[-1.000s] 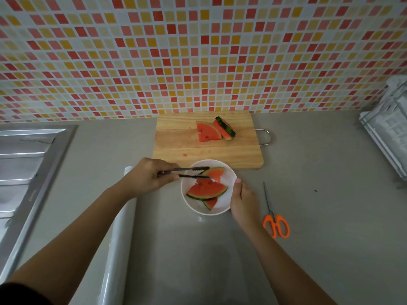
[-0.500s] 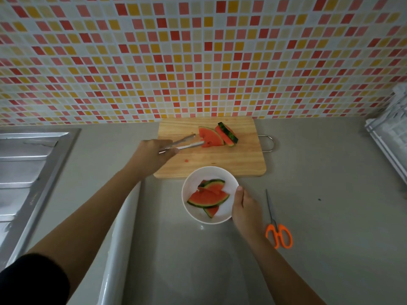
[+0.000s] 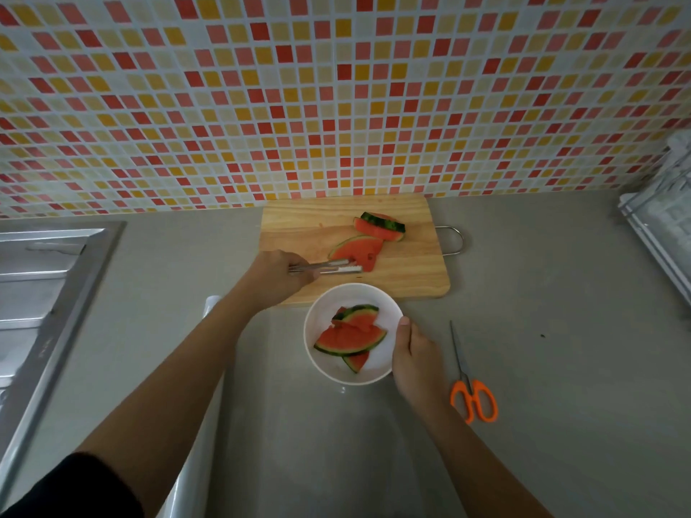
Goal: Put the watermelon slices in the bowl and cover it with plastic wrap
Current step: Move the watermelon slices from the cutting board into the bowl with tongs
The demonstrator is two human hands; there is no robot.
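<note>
Grey countertop [image 3: 542, 368] carries a wooden cutting board [image 3: 306, 226] against the tiled wall. The plastic wrap roll [image 3: 194, 472] lies at lower left, partly under the left forearm. The white bowl [image 3: 387, 312] sits just in front of the board. Left hand [image 3: 276, 278] grips metal tongs [image 3: 329, 266] – tips closed on one watermelon slice [image 3: 355, 250] on the board. Right hand [image 3: 415, 360] holds the bowl's right rim, thumb on the edge. A second board slice [image 3: 379, 228] lies behind the first; three bowl slices [image 3: 349, 336] overlap inside. Orange-handled scissors [image 3: 473, 398] lie right of the bowl.
</note>
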